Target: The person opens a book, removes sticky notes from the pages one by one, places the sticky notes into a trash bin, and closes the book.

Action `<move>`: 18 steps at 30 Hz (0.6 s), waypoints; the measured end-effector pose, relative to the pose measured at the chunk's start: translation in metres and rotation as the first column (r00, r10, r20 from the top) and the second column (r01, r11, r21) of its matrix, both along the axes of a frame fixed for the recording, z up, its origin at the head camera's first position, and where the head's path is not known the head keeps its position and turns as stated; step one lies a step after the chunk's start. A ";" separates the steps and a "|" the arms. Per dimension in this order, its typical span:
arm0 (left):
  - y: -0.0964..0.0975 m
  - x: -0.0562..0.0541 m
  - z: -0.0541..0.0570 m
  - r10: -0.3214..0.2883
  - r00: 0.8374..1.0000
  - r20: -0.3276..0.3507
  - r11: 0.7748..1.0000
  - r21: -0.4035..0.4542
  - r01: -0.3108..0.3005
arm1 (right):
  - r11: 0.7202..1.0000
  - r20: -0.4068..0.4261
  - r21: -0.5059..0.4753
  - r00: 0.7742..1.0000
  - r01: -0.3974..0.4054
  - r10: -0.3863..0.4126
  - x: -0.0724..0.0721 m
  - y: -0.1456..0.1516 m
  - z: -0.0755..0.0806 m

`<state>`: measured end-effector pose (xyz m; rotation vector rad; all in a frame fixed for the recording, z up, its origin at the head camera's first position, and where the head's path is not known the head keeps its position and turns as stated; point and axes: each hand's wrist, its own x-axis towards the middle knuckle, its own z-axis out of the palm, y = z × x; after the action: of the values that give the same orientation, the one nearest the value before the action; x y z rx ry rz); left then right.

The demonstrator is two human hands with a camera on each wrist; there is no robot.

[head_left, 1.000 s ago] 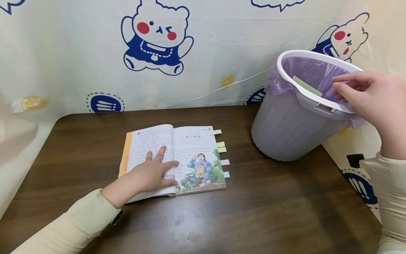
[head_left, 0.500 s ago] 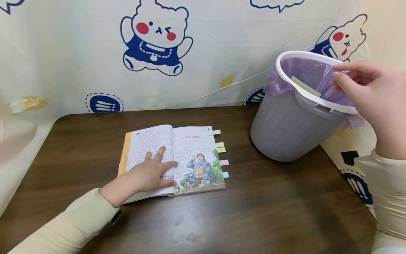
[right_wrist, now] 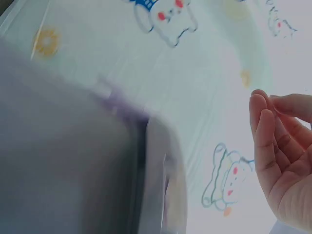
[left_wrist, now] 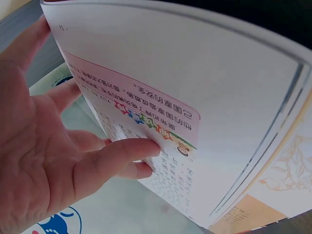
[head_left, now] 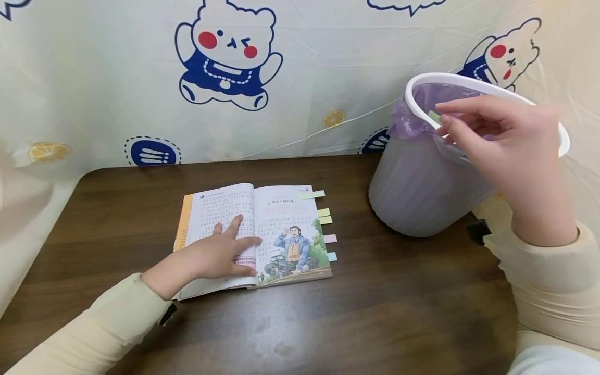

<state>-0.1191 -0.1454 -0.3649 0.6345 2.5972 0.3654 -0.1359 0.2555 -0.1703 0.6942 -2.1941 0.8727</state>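
Note:
An open book (head_left: 281, 208) with printed text and a colour drawing lies on the dark wooden table. My left hand (head_left: 211, 258) rests on its left page, fingers spread; the left wrist view shows these fingers (left_wrist: 126, 148) straight against the page. Several coloured sticky tabs (head_left: 330, 239) stick out from the book's right edge. At the right, my right hand (head_left: 506, 140) is in front of the rim of a grey bin (head_left: 412, 192), fingers loosely bent. Nothing shows between its fingers in the right wrist view. A green paper strip (head_left: 434, 116) at the bin's rim is mostly hidden by this hand.
A purple bag (head_left: 404, 121) lines the tilted bin, which stands near the table's back right. Behind the table (head_left: 375, 317) hangs a pale cloth (head_left: 319, 52) printed with bears. A small black object (head_left: 478, 232) shows beside the right sleeve.
My right hand has moved left across the bin's rim and now covers most of the green strip. The left hand stays on the book. The view has shifted slightly.

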 end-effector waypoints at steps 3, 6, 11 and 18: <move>-0.001 0.000 0.000 -0.002 1.000 0.006 1.000 0.006 0.002 | 0.999 -0.026 0.033 0.999 -0.042 0.043 -0.001 -0.013 -0.005; -0.003 0.000 0.000 -0.008 1.000 0.012 1.000 0.010 0.008 | 0.996 -0.003 0.041 0.997 -0.078 0.079 -0.005 -0.026 -0.013; -0.005 -0.005 0.001 -0.033 0.999 0.021 0.999 0.030 0.033 | 0.989 0.095 0.082 0.989 -0.120 0.112 -0.022 -0.045 -0.032; -0.007 -0.005 0.002 -0.026 0.999 0.045 0.998 0.055 0.024 | 0.978 0.267 0.082 0.950 -0.193 0.165 -0.057 -0.063 -0.075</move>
<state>-0.1244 -0.1520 -0.3631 0.6685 2.5409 0.4395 -0.1930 0.1921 -0.2457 0.8861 -2.4536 0.9902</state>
